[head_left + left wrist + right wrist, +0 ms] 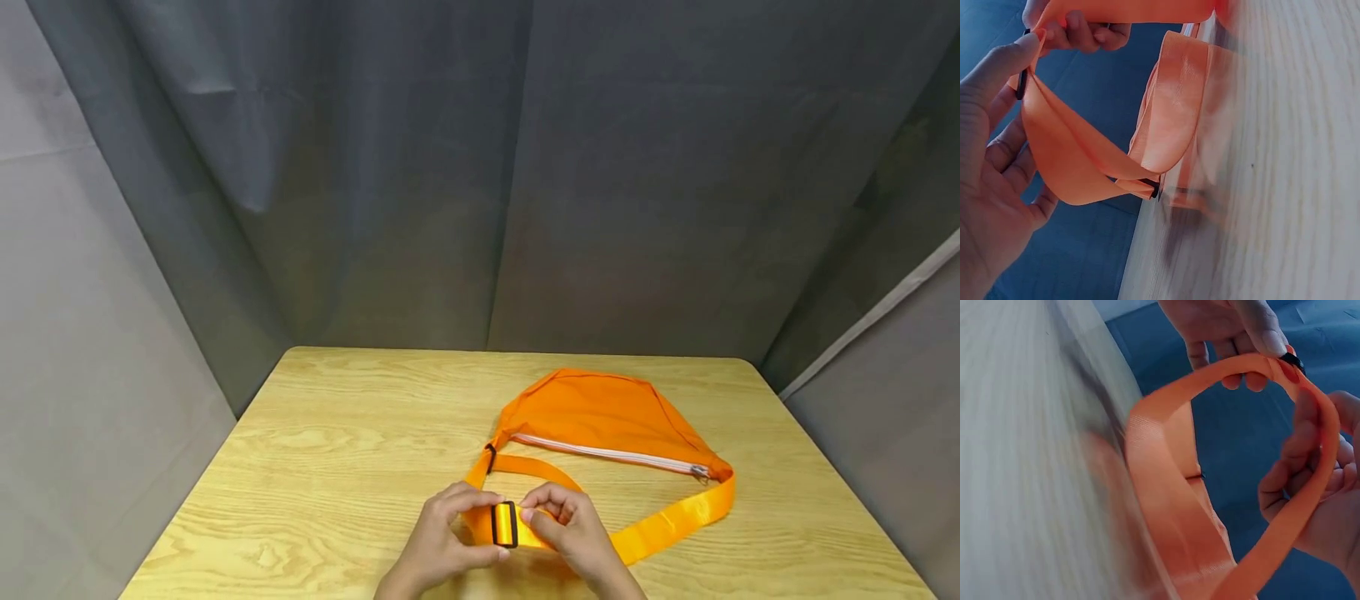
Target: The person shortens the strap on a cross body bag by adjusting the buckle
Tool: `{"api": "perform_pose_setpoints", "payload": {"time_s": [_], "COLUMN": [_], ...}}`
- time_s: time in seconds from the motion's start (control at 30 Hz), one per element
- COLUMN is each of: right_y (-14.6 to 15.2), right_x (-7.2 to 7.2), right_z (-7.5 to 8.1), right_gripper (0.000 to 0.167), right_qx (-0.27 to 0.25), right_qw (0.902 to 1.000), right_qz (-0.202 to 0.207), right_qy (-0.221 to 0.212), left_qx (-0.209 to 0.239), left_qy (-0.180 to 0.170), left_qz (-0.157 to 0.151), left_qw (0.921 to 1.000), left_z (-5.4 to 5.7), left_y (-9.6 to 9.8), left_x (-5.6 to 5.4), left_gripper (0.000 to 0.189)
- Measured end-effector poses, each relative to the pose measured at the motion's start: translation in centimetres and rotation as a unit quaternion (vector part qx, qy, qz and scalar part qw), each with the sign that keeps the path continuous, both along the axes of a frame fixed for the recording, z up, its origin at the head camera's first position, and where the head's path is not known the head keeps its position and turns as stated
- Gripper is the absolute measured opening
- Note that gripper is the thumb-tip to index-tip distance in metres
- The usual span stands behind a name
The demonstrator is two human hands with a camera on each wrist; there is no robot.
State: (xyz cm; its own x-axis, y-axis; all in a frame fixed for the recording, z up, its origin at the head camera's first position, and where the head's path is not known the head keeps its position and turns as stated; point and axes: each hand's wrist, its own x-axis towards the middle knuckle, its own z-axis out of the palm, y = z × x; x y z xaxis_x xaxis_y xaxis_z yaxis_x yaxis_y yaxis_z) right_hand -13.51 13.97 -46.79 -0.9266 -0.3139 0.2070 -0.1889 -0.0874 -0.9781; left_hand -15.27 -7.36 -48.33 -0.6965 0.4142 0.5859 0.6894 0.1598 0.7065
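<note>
An orange waist bag (607, 412) with a white zipper lies on the wooden table, its orange strap (667, 525) looping toward the near edge. My left hand (442, 537) pinches the black slide buckle (505, 524) on that strap between thumb and fingers. Just right of the buckle, my right hand (566, 529) pinches the strap with thumb and forefinger. In the left wrist view the strap (1079, 156) hangs in a curve from the buckle (1022, 84). The right wrist view shows the strap (1266, 556) passing across my right hand (1322, 481).
A black ring (491, 458) joins the strap to the bag's left corner. The zipper pull (700, 473) sits at the bag's right end. Grey curtains (375, 183) stand behind the wooden table (300, 483), with pale panels (90, 333) at its sides.
</note>
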Motion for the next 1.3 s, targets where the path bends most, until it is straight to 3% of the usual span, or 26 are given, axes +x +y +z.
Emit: {"api": "perform_pose_setpoints", "payload": {"time_s": [0.23,0.5,0.67,0.8,0.9,0.97,1.07,1.17,1.3], "right_y": [2.2,1.8,1.1,0.6,0.9,1.4,1.7,1.7,1.3], "right_x": [-0.2,0.1,0.3,0.4,0.5,0.6,0.5,0.5,0.7], "right_z": [-0.1,-1.0,-1.0,-0.8,-0.6,-0.6,-0.7,-1.0,-1.1], "right_gripper": [0.023,0.024,0.023,0.023,0.022,0.021,0.023,0.025,0.025], "right_qx": [0.057,0.017,-0.018,-0.014,0.015,0.03,0.037,0.016,-0.01], "right_qw": [0.9971,0.998,0.9974,0.9964,0.9977,0.9978,0.9978,0.9977,0.9979], "right_qz": [0.042,0.038,0.054,0.068,0.036,0.019,0.03,0.049,0.04], "right_qy": [-0.027,-0.047,-0.043,-0.047,-0.056,-0.056,-0.047,-0.045,-0.049], "left_qx": [-0.004,-0.005,-0.008,-0.02,-0.011,0.003,0.019,0.02,0.013], "left_qy": [-0.042,-0.06,-0.029,-0.009,-0.017,-0.033,-0.053,-0.054,-0.051], "left_qz": [0.009,0.011,0.006,0.002,0.008,0.005,-0.012,-0.031,-0.039], "left_qw": [0.9991,0.9981,0.9995,0.9998,0.9998,0.9994,0.9984,0.9979,0.9979], "left_z": [3.8,3.6,3.6,3.6,3.4,2.9,1.6,0.4,0.0], "left_y": [-0.3,-0.4,-0.1,0.2,0.1,0.0,-0.2,-0.2,-0.1], "left_x": [1.7,1.8,2.0,2.1,2.2,2.2,1.9,1.5,1.2], "left_gripper": [0.048,0.044,0.044,0.043,0.044,0.046,0.048,0.048,0.047]}}
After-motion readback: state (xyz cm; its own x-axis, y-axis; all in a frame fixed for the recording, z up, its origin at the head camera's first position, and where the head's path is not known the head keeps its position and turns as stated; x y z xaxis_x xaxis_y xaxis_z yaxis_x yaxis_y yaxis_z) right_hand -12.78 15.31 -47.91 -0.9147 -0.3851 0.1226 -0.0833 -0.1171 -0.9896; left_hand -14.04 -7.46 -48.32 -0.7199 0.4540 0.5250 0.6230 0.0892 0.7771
